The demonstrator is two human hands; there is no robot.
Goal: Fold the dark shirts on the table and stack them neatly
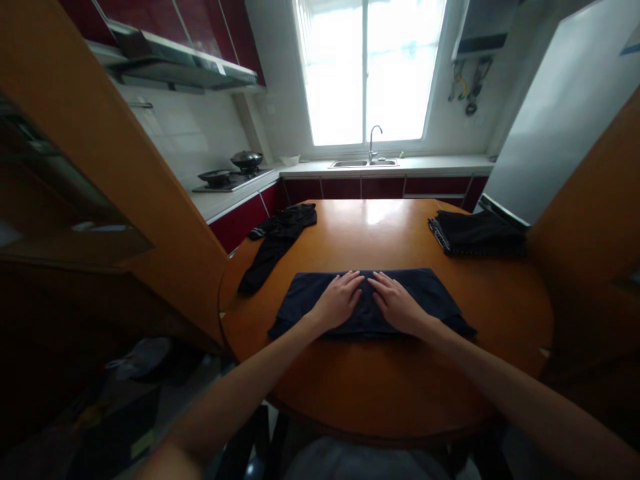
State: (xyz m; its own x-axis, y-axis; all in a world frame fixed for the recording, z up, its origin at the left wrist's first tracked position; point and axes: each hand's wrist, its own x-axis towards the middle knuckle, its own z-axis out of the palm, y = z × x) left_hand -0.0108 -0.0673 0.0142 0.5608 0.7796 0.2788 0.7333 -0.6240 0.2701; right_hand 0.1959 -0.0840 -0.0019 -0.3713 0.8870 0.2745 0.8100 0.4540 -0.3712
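Note:
A dark navy folded garment (pixel 420 293) lies flat on the wooden table (pixel 380 387), wider than it is deep. My left hand (pixel 340 299) rests palm down on its middle, fingers stretched toward the far edge. Close beside it, my right hand (pixel 396 301) lies flat on the same cloth with fingers extended. The fingertips of both hands nearly meet near the garment's far edge. Neither hand grips the fabric. Parts of the cloth are hidden under my palms.
A black garment (pixel 283 237) with striped trim is spread loosely at the table's far left. Folded black clothes (pixel 477 233) sit in a pile at the right. Beyond are a counter with a sink (pixel 350 163), a stove (pixel 235 180), and a fridge (pixel 570 113).

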